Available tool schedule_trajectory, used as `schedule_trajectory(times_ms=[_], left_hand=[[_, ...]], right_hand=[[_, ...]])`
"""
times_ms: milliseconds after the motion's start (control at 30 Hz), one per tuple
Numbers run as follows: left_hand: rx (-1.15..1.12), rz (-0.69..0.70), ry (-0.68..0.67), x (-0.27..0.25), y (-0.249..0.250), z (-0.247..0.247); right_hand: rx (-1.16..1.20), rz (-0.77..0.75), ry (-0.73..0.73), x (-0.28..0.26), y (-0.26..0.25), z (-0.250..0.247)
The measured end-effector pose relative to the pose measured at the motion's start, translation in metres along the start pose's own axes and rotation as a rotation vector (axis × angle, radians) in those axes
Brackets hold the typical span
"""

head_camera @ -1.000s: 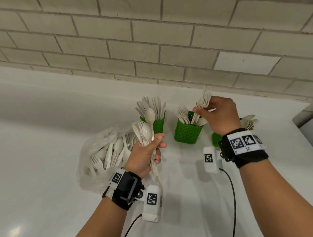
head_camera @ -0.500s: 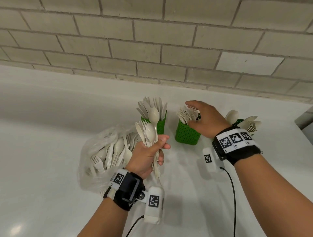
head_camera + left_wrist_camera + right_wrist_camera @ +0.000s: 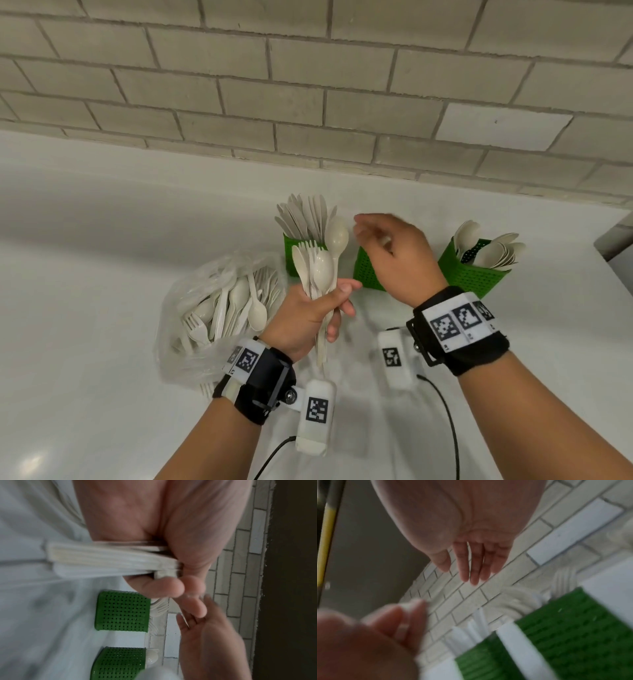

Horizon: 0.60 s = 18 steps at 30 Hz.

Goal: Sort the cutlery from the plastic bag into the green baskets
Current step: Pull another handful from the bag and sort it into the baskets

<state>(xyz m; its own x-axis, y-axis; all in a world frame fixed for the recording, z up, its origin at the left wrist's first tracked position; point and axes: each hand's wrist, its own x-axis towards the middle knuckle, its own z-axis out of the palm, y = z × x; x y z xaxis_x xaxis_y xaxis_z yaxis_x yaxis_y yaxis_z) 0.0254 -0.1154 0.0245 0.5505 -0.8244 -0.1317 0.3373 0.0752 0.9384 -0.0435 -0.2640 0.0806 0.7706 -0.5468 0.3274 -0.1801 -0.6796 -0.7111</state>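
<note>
Risen from the middle basket (image 3: 368, 272) at frame centre, right hand (image 3: 394, 260) empty, fingers loose; left hand (image 3: 310, 313) clutches mixed cutlery (image 3: 317, 270) beside the bag (image 3: 219, 308) on the desk (image 3: 85, 325); risk: bundle fanning, spoons slipping out.

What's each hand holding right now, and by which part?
The left hand grips a bunch of cream plastic spoons and forks by the handles, heads up. The right hand holds nothing, fingers open.
</note>
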Motion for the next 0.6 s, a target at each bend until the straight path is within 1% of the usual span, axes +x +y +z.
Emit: schedule_trajectory(times_ms=[33,67,100,133,167,233,267,300,367,433,467,533,600], left_hand=[[0.031,-0.002,-0.026,-0.001,0.000,0.001],[0.061,-0.001,-0.050,-0.003,0.001,0.002],[0.086,0.002,-0.069,-0.004,0.001,0.003],[0.104,0.003,-0.076,-0.005,0.001,0.004],[0.112,0.003,-0.064,-0.006,0.000,0.005],[0.092,0.004,0.017,-0.005,-0.001,0.005],[0.077,0.013,0.064,-0.004,-0.001,0.005],[0.078,0.031,0.098,-0.003,-0.002,0.004],[0.128,0.069,0.113,-0.001,-0.004,0.004],[0.179,0.113,0.130,0.000,-0.007,0.005],[0.190,0.130,0.159,0.001,-0.008,0.005],[0.178,0.149,0.207,0.003,-0.010,0.004],[0.186,0.166,0.198,0.003,-0.011,0.005]], right_hand=[[0.129,0.071,-0.102,-0.002,-0.006,0.004],[0.238,0.127,-0.174,-0.003,-0.008,0.008],[0.319,0.158,-0.192,-0.004,-0.008,0.011],[0.356,0.172,-0.170,-0.005,-0.008,0.012],[0.351,0.169,-0.125,-0.005,-0.006,0.013],[0.209,0.112,-0.028,-0.007,-0.005,0.013],[0.134,0.081,-0.023,-0.009,-0.006,0.012],[0.075,0.056,-0.054,-0.012,-0.008,0.013],[0.007,0.050,-0.170,-0.016,-0.013,0.016],[-0.007,0.070,-0.256,-0.018,-0.013,0.021],[-0.005,0.077,-0.286,-0.019,-0.013,0.022],[-0.005,0.077,-0.313,-0.020,-0.014,0.025],[-0.013,0.078,-0.319,-0.023,-0.016,0.029]])
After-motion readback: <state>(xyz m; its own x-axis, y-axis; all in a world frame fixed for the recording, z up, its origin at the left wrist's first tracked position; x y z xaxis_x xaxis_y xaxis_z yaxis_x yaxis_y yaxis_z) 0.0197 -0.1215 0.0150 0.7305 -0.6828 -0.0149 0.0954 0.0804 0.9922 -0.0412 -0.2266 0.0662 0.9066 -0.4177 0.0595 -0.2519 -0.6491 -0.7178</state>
